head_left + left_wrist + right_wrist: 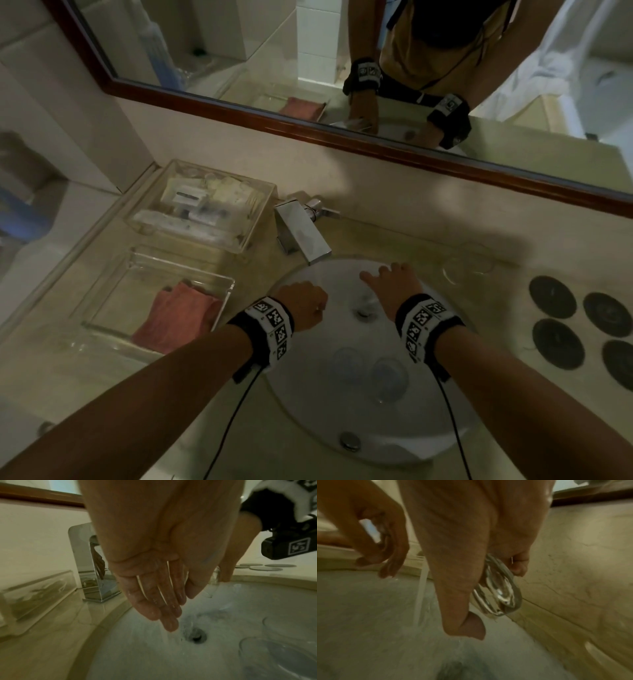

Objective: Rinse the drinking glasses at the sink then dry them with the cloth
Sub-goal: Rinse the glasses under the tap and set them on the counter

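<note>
White sink (455, 425) is set into the desk (507, 308). A glass (498, 595) is gripped by the right hand (394, 284); the left hand (154, 588) is held relaxed, fingers straight.

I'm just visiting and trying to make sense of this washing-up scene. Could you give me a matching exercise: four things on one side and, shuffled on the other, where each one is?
Things:
1. pink cloth
2. dark coasters
3. pair of glasses
4. single glass

Places:
A. held in the right hand
B. standing in the sink basin
C. in the clear tray left of the sink
D. on the counter right of the sink

Pairs: 1-C, 2-D, 3-B, 4-A.
</note>
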A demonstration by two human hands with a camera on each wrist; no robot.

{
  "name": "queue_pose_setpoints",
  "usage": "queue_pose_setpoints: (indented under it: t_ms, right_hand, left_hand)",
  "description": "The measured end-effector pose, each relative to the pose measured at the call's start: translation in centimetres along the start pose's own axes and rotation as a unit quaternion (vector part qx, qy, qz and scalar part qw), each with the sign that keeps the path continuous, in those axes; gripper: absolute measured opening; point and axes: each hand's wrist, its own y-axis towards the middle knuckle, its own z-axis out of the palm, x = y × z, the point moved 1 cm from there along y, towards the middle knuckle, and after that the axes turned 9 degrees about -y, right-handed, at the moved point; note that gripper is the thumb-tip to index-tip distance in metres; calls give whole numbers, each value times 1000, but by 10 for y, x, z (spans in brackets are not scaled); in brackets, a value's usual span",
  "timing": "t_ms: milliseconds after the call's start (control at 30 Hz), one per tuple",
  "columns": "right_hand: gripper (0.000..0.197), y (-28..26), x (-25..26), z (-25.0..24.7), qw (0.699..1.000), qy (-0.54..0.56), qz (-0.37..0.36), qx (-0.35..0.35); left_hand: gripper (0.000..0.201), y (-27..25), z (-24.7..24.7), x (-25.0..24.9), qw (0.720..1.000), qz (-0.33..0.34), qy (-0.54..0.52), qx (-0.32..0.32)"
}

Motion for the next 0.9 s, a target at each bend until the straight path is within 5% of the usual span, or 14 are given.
queue_pose_setpoints:
  t_ms: [67, 133, 300, 367, 533, 667, 800, 900]
  right_hand:
    - [93, 2, -9, 3, 994, 98, 38, -5]
    - [95, 5, -19, 10, 953, 286, 94, -35]
    - [77, 21, -35, 21, 735, 618, 224, -166]
    - [75, 28, -39, 20, 696, 640, 249, -208]
    - [82, 45, -47, 28, 658, 662, 271, -234]
    - [81, 47, -51, 39, 712, 595, 291, -235]
    - [84, 53, -55, 41, 673, 640, 292, -229]
    - [87, 59, -53, 42, 679, 642, 282, -220]
  left_hand:
    - [26, 0, -1, -1, 999, -3, 32, 8]
    - [25, 0, -2, 0, 999, -2, 46, 11]
    - [23, 2, -1, -3, 998, -6, 59, 20]
    - [23, 5, -1, -7, 997, -8, 70, 18]
    - [21, 10, 2, -11, 995, -6, 100, 22]
    - [23, 14, 8, -9, 994, -10, 105, 32]
    - [22, 17, 8, -9, 994, -12, 103, 35]
    - [23, 18, 9, -9, 994, -15, 103, 37]
